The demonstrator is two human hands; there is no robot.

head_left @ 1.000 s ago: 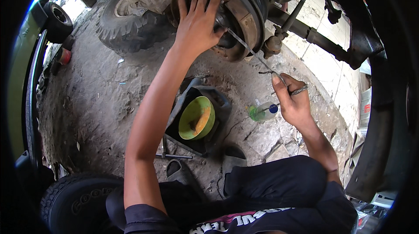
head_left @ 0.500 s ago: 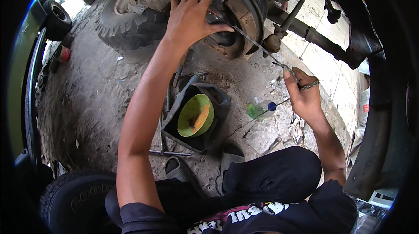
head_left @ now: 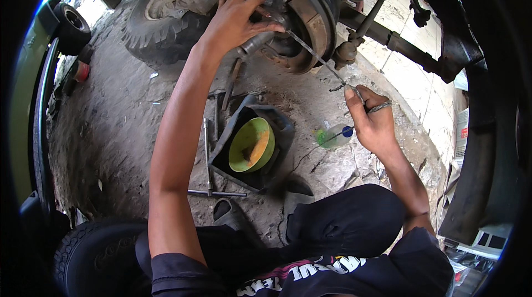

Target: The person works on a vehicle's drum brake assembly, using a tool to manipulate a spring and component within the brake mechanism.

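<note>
A twisted cord (head_left: 313, 54) runs taut from the drum brake (head_left: 310, 22) down to my right hand (head_left: 372, 118). The fingers of that hand are closed on it, thumb on top, with a loop of the cord round them. Its tail trails towards the floor. My left hand (head_left: 238, 13) is spread over the brake's hub, thumb beside the cord's upper end. Near that thumb, a small coil spring (head_left: 265, 13) shows partly. My left fingertips lie against the hub area, and their exact contact is hard to see.
A hammer (head_left: 232, 81) stands below the brake by a large tyre (head_left: 160, 36). A green bowl (head_left: 265, 150) sits in a cut black container (head_left: 221, 155). A T-shaped wrench (head_left: 209, 172) and a plastic bottle (head_left: 331, 137) lie on the floor. An axle bar (head_left: 399, 46) extends right.
My right hand has moved a little left and down with the cord. My left hand has shifted slightly left, with its thumb pulled back, and more of the hammer shows.
</note>
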